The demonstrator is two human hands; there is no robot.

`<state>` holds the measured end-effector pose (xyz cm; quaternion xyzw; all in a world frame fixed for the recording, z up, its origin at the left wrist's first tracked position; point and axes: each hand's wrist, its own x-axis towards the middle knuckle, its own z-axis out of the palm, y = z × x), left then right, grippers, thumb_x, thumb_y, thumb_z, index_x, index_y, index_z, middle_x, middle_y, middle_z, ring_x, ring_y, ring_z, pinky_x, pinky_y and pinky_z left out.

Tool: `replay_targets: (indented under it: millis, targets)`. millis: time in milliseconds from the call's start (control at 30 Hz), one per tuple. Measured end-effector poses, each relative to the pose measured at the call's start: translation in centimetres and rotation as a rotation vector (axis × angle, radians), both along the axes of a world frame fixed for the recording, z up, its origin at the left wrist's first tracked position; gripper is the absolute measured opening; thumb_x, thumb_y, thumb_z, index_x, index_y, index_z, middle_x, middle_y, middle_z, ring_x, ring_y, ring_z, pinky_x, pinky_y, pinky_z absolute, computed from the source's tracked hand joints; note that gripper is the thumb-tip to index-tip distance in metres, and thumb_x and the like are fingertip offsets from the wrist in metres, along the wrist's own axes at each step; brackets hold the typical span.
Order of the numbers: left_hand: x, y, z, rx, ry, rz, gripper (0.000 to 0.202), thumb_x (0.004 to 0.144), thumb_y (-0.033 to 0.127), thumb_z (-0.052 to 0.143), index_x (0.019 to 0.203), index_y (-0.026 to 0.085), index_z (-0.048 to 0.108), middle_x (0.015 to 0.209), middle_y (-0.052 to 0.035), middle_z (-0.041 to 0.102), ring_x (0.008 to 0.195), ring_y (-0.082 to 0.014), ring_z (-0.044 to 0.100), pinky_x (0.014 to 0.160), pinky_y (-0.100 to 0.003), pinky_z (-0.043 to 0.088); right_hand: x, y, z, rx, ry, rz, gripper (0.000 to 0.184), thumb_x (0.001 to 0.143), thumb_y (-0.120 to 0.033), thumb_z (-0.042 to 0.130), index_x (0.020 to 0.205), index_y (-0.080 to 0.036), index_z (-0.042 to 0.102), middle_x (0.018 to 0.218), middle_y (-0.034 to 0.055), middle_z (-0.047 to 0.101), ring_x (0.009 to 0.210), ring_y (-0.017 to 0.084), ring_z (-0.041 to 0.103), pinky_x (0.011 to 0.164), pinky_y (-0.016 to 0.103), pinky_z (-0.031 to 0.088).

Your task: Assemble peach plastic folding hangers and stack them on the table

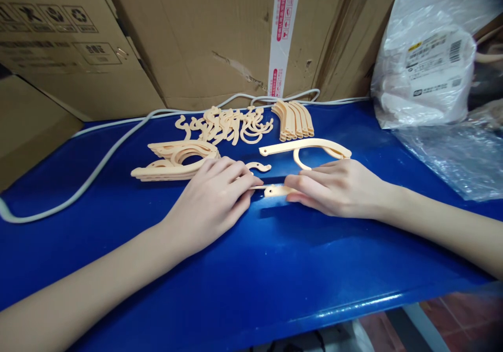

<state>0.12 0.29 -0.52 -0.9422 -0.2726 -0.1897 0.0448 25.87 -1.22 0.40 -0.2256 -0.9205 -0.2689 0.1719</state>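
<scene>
My left hand [220,200] is closed, its fingertips pinching a thin beige plastic hanger piece [257,187], mostly hidden. Closed too, my right hand [330,189] grips a beige hanger arm [274,190] whose holed end points at the left fingers. The two pieces nearly meet; whether they touch I cannot tell. A beige hook [257,167] lies just beyond my left fingertips. Behind my right hand rests a curved hanger arm [310,143] with a hook's curve [299,159] under it. Left of my left hand is a stack of folded hangers [173,171].
At the back of the blue table [243,289] lie a heap of loose hooks [223,124] and a row of hanger arms [294,120]. A white cable [113,153] runs along the left and back. Cardboard boxes [220,37] stand behind; a plastic-wrapped roll [432,74] sits right.
</scene>
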Motion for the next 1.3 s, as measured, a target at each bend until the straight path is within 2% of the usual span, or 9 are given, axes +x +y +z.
replay_targets:
  millis: [133, 267, 467, 600, 700, 833, 1033, 1200, 1300]
  targets:
    - [0.2, -0.2, 0.2, 0.064, -0.025, -0.019, 0.021, 0.097, 0.015, 0.045, 0.099, 0.014, 0.066, 0.09, -0.0064, 0.061, 0.082, -0.0227, 0.053, 0.075, -0.039, 0.042, -0.1, 0.0, 0.0, -0.034, 0.026, 0.008, 0.024, 0.104, -0.035, 0.043, 0.098, -0.017, 0.058, 0.063, -0.0039, 0.065, 0.047, 0.011, 0.059, 0.043, 0.028, 0.03]
    - [0.2, -0.6, 0.5, 0.049, -0.08, -0.016, 0.023, 0.097, 0.013, 0.042, 0.098, 0.012, 0.065, 0.091, -0.007, 0.057, 0.077, -0.0189, 0.054, 0.066, -0.031, 0.043, -0.1, 0.0, 0.0, -0.071, 0.063, 0.022, 0.024, 0.102, -0.033, 0.047, 0.098, -0.015, 0.062, 0.068, -0.0016, 0.069, 0.052, 0.011, 0.062, 0.048, 0.027, 0.035]
    - [-0.1, -0.7, 0.5, 0.007, -0.09, 0.005, 0.026, 0.096, 0.009, 0.039, 0.113, 0.014, 0.058, 0.109, -0.0073, 0.064, 0.088, -0.018, 0.062, 0.072, -0.028, 0.048, -0.1, -0.2, 0.1, -0.104, 0.075, 0.004, 0.025, 0.103, -0.032, 0.044, 0.104, -0.017, 0.064, 0.069, -0.0028, 0.069, 0.051, 0.01, 0.061, 0.05, 0.026, 0.038]
    - [0.0, -0.7, 0.5, 0.001, -0.119, 0.021, 0.029, 0.096, 0.007, 0.037, 0.119, 0.01, 0.055, 0.099, -0.0071, 0.066, 0.089, -0.0205, 0.06, 0.079, -0.032, 0.048, -0.2, -0.1, -0.1, -0.181, 0.082, -0.007, 0.027, 0.104, -0.032, 0.041, 0.105, -0.017, 0.063, 0.073, -0.002, 0.071, 0.054, 0.01, 0.063, 0.05, 0.026, 0.039]
    - [0.3, -0.7, 0.7, 0.027, -0.078, 0.029, 0.026, 0.098, 0.013, 0.038, 0.111, 0.007, 0.059, 0.092, -0.0089, 0.064, 0.085, -0.0239, 0.055, 0.079, -0.038, 0.047, -0.3, -0.1, -0.2, -0.21, 0.078, -0.028, 0.028, 0.105, -0.032, 0.04, 0.108, -0.017, 0.063, 0.076, -0.0016, 0.072, 0.056, 0.01, 0.065, 0.049, 0.026, 0.038]
    - [0.6, -0.9, 0.8, 0.094, 0.004, 0.028, 0.027, 0.099, 0.022, 0.039, 0.096, 0.01, 0.063, 0.084, -0.0087, 0.061, 0.079, -0.0251, 0.05, 0.075, -0.041, 0.044, -0.2, -0.1, -0.3, -0.202, 0.068, -0.042, 0.028, 0.105, -0.032, 0.04, 0.111, -0.017, 0.063, 0.081, -0.0011, 0.074, 0.055, 0.01, 0.064, 0.049, 0.026, 0.036]
    - [1.0, -1.3, 0.8, 0.145, 0.042, 0.037, 0.031, 0.101, 0.023, 0.033, 0.09, 0.014, 0.06, 0.079, -0.0064, 0.059, 0.071, -0.0225, 0.05, 0.069, -0.036, 0.043, -0.3, -0.1, -0.2, -0.158, 0.057, -0.036, 0.03, 0.105, -0.032, 0.038, 0.108, -0.017, 0.064, 0.078, -0.0004, 0.072, 0.055, 0.011, 0.063, 0.049, 0.026, 0.035]
    - [0.8, -1.5, 0.8, 0.027, 0.016, 0.046, 0.03, 0.103, 0.024, 0.031, 0.088, 0.017, 0.055, 0.077, -0.0033, 0.062, 0.068, -0.0194, 0.058, 0.059, -0.03, 0.039, -0.6, -0.2, -0.2, -0.134, 0.043, -0.045, 0.031, 0.105, -0.031, 0.036, 0.103, -0.017, 0.063, 0.074, -0.0008, 0.07, 0.055, 0.011, 0.062, 0.051, 0.026, 0.034]
    - [0.7, -1.5, 0.8, -0.007, 0.042, 0.049, 0.031, 0.104, 0.033, 0.032, 0.087, 0.019, 0.053, 0.069, 0.0001, 0.059, 0.058, -0.0175, 0.057, 0.052, -0.028, 0.033, -0.7, -0.3, -0.2, -0.13, 0.034, -0.057, 0.031, 0.105, -0.031, 0.035, 0.101, -0.017, 0.063, 0.072, -0.0006, 0.069, 0.054, 0.011, 0.061, 0.05, 0.027, 0.032]
